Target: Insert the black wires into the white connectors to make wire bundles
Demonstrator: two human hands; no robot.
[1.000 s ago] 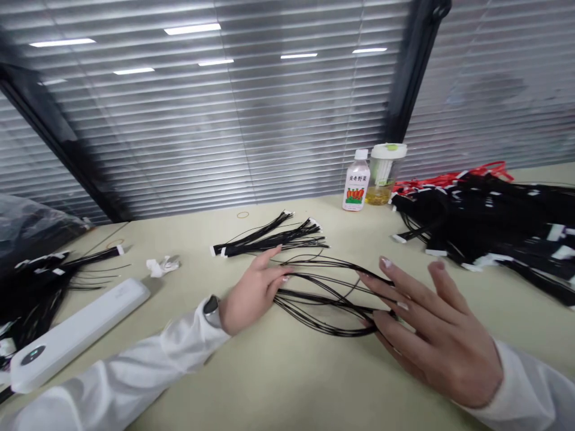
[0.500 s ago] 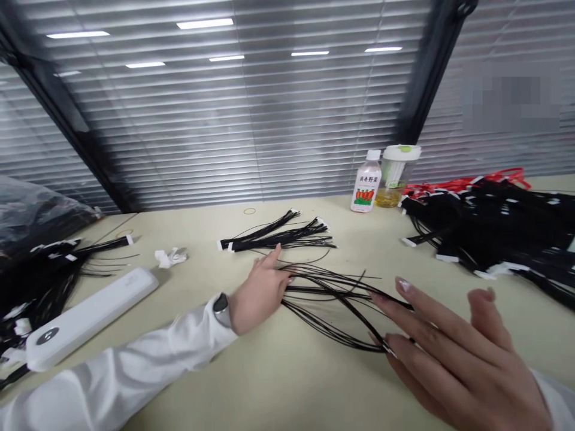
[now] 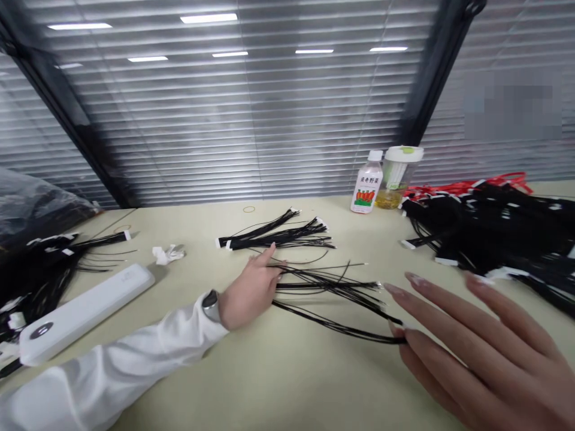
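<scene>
Head view: the loose black wires (image 3: 314, 287) lie at frame centre, fanned out above the table (image 3: 278, 383). Left hand (image 3: 249, 293) pinches their left end, forefinger extended. Right hand (image 3: 489, 353), lower right, has its upper fingers spread; its lower fingertips touch the lowest strands, but whether they grip cannot be told. Step in hand, as judged: separating strands. The next move calls for a steady left hold and a sure right-hand grasp. Two wire bundles (image 3: 274, 240) lie just beyond.
</scene>
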